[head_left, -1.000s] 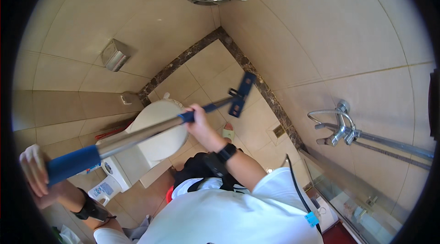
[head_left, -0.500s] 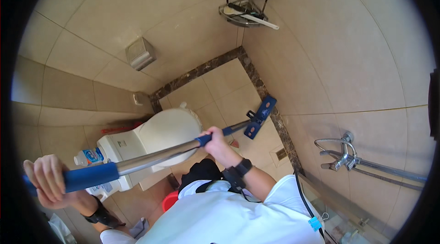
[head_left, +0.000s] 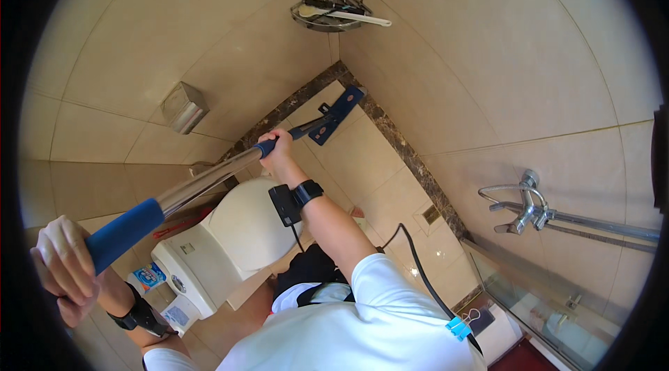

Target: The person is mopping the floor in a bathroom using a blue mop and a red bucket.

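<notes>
A flat mop [head_left: 209, 180] with a silver pole and blue foam grip runs diagonally across the view. My left hand [head_left: 66, 265] is wrapped round the foam grip near its end, at the lower left. Farther along, my right hand [head_left: 277, 146] closes round the pole by the blue collar. The blue mop head [head_left: 336, 117] lies on the tiled floor near the far corner, close to the dark marble border. Under the pole stands a white toilet [head_left: 245, 223] with its lid down.
A metal corner rack [head_left: 331, 15] holds a white-handled brush. The left wall carries a metal paper holder [head_left: 185, 107]; the right wall has a shower tap [head_left: 523, 210]. A blue-labelled bottle [head_left: 148, 277] stands beside the toilet tank. A floor drain [head_left: 431, 215] lies near the right border.
The mop head has moved away from me, from the right-hand border toward the far corner. My right arm has stretched forward with the pole. The view has shifted a little.
</notes>
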{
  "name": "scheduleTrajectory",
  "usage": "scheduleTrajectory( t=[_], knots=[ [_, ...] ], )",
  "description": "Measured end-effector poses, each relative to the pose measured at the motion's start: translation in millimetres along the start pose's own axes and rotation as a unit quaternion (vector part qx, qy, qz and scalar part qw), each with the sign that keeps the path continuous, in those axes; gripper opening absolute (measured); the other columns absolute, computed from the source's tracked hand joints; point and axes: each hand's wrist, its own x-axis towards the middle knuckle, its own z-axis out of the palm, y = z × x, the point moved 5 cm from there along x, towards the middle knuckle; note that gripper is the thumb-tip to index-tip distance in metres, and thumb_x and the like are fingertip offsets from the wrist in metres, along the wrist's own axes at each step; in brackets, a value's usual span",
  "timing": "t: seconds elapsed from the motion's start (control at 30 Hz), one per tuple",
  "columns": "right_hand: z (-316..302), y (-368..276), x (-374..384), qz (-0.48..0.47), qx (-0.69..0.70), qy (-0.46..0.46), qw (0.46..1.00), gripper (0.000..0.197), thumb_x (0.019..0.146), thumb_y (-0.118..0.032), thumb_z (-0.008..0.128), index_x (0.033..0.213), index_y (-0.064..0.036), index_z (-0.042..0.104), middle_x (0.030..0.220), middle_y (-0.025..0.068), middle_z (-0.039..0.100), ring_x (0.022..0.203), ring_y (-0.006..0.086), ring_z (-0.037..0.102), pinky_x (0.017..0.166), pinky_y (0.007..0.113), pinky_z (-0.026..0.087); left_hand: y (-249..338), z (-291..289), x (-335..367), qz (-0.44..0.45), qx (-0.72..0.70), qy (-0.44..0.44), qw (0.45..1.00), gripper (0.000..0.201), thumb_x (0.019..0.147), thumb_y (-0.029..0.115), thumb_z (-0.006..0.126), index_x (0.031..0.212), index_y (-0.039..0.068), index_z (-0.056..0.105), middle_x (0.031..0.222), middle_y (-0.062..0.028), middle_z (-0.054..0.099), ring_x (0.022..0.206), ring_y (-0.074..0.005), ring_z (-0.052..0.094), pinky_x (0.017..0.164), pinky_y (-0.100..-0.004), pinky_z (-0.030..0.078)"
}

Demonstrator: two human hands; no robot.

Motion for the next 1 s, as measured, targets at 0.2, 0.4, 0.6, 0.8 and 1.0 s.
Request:
scheduleTrajectory(
  t=[0.2, 0.4, 0.6, 0.8, 1.0],
  knots=[
    [-25.6, -17.1, -65.3, -0.008, 0.001, 0.021, 1.000, 0.010, 0.063, -0.006, 0.041, 0.058, -0.0074, 0.033, 0.047, 0.0022, 0.033, 0.048, 0.0142, 0.036, 0.050, 0.025, 0.036, 24.5, -40.7, -21.1, 0.025, -0.159, -0.011, 0.987, 0.022, 0.051, 0.009, 0.054, 0.046, 0.017, 0.034, 0.037, 0.0086, 0.044, 0.031, 0.0020, 0.042, 0.039, -0.0068, 0.037],
    [-52.9, -33.8, -104.6, -0.002, 0.044, 0.082, 0.996, 0.010, 0.060, -0.006, 0.040, 0.055, -0.0070, 0.032, 0.045, 0.0039, 0.032, 0.046, 0.0159, 0.034, 0.049, 0.026, 0.036, 13.1, -18.1, -25.4, 0.000, -0.170, 0.101, 0.980, 0.023, 0.053, 0.009, 0.054, 0.049, 0.015, 0.033, 0.036, 0.0069, 0.042, 0.030, 0.0015, 0.040, 0.037, -0.0085, 0.038],
    [-69.4, -42.7, -92.7, 0.022, 0.052, 0.164, 0.985, 0.010, 0.060, -0.007, 0.038, 0.052, -0.0089, 0.031, 0.040, 0.0020, 0.028, 0.038, 0.0144, 0.030, 0.041, 0.027, 0.033, 12.8, 11.6, -30.7, 0.001, -0.098, 0.113, 0.989, 0.028, 0.058, 0.003, 0.056, 0.050, 0.013, 0.032, 0.036, 0.0042, 0.044, 0.031, 0.0002, 0.043, 0.035, -0.0094, 0.037],
    [-37.9, -42.4, -55.7, 0.031, 0.003, 0.075, 0.997, 0.012, 0.062, -0.007, 0.038, 0.053, -0.0089, 0.032, 0.041, 0.0015, 0.030, 0.038, 0.0128, 0.032, 0.039, 0.024, 0.032, 18.2, 67.6, -23.6, 0.038, -0.080, -0.039, 0.995, 0.025, 0.057, 0.001, 0.059, 0.048, 0.011, 0.038, 0.040, 0.0019, 0.047, 0.034, -0.0030, 0.045, 0.037, -0.0117, 0.037],
    [-17.1, -28.6, -52.2, 0.039, -0.021, 0.016, 0.999, 0.012, 0.062, -0.005, 0.039, 0.053, -0.0085, 0.032, 0.042, 0.0010, 0.031, 0.038, 0.0113, 0.032, 0.039, 0.022, 0.033, 24.5, 92.8, -22.5, 0.056, -0.087, -0.211, 0.972, 0.023, 0.057, 0.004, 0.060, 0.049, 0.013, 0.040, 0.041, 0.0064, 0.048, 0.035, -0.0029, 0.047, 0.042, -0.0118, 0.038]
  ],
)
